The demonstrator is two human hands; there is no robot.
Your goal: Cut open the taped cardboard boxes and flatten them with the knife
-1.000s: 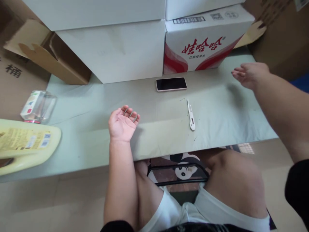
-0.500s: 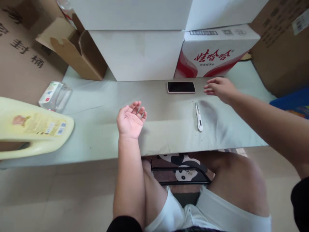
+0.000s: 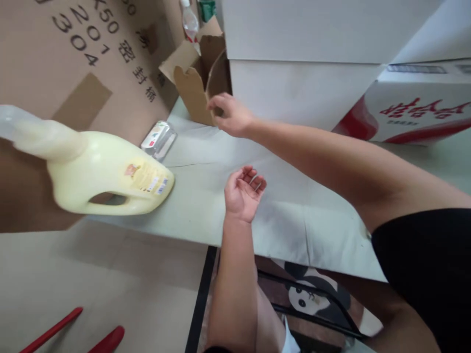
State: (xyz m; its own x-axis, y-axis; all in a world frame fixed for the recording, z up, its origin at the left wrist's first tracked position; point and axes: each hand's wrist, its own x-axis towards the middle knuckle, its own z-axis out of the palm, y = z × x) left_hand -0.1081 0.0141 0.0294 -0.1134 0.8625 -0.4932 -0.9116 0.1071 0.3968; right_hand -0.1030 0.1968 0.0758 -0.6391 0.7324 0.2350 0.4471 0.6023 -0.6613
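Observation:
My left hand rests palm up on the pale green tablecloth, fingers loosely curled and apart, with nothing in it. Farther back, my right hand reaches across to the left, its wrist bent and its fingers loosely curled and apart, with nothing visible in them. It is in front of the open brown cardboard box, overlapping its lower right part; whether the fingers touch it I cannot tell. To the left of the box's foot lies a clear plastic container with a white label.
A large pale yellow jug with a handle lies on the left. Behind it stands a big printed carton. White boxes line the back, with a red-and-white carton at right. A clear bottle stands behind the small box.
My right hand has moved from the right side across to the brown box. The view has turned left. The phone and the white utility knife no longer show. My left hand stays palm up.

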